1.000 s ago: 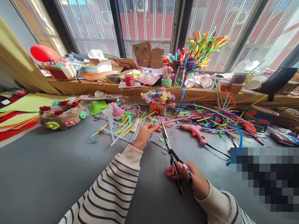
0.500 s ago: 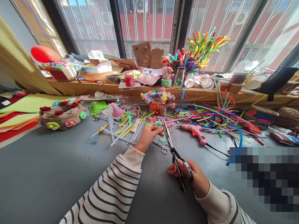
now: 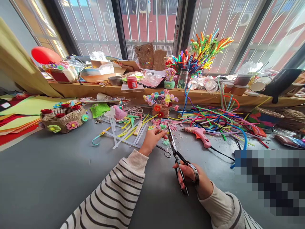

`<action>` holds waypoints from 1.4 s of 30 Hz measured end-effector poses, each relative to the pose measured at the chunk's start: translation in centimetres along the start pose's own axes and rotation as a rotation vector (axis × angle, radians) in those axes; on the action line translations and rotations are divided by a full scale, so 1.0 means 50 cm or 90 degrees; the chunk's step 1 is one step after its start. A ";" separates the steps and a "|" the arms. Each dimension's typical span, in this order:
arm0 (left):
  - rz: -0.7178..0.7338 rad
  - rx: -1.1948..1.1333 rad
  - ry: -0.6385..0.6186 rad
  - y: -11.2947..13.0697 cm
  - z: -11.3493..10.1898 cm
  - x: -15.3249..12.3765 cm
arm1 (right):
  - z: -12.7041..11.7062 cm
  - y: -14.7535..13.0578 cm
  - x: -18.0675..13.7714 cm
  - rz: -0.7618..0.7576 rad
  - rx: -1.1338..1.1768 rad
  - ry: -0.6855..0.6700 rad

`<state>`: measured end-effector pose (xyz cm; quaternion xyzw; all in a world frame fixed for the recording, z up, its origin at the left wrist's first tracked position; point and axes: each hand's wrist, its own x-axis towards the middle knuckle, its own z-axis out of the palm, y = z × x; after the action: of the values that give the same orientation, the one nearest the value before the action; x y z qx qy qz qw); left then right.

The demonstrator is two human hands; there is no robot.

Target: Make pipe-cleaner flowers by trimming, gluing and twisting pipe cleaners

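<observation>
My left hand [image 3: 152, 139] pinches a small green pipe-cleaner flower [image 3: 162, 127] just above the grey table [image 3: 47, 178]. My right hand [image 3: 195, 179] grips the black handles of large scissors [image 3: 177, 156]; the blades point up and away, with their tips right beside the flower. A small pair of scissors [image 3: 165, 151] lies flat on the table between my hands. Bits of trimmed fluff are scattered under the blades.
A pink glue gun [image 3: 199, 135] with its black cord lies to the right, by a tangle of pipe cleaners [image 3: 214, 119]. A small flower basket [image 3: 161, 105] stands behind my left hand. A woven basket [image 3: 62, 118] and coloured paper [image 3: 19, 116] sit left. The cluttered windowsill [image 3: 95, 89] runs along the back.
My left hand with the flower has drifted slightly right and down. My right hand has turned and lifted a little, bringing the scissor blades close to the flower.
</observation>
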<state>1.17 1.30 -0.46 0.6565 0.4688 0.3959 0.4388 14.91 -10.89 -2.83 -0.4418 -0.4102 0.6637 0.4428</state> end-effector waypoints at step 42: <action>0.010 -0.091 0.033 -0.002 0.000 0.003 | -0.039 -0.017 -0.003 -0.050 -0.231 0.145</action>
<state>1.17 1.47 -0.56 0.6169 0.4454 0.4484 0.4690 17.00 -10.51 -2.55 -0.5697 -0.4872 0.5072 0.4253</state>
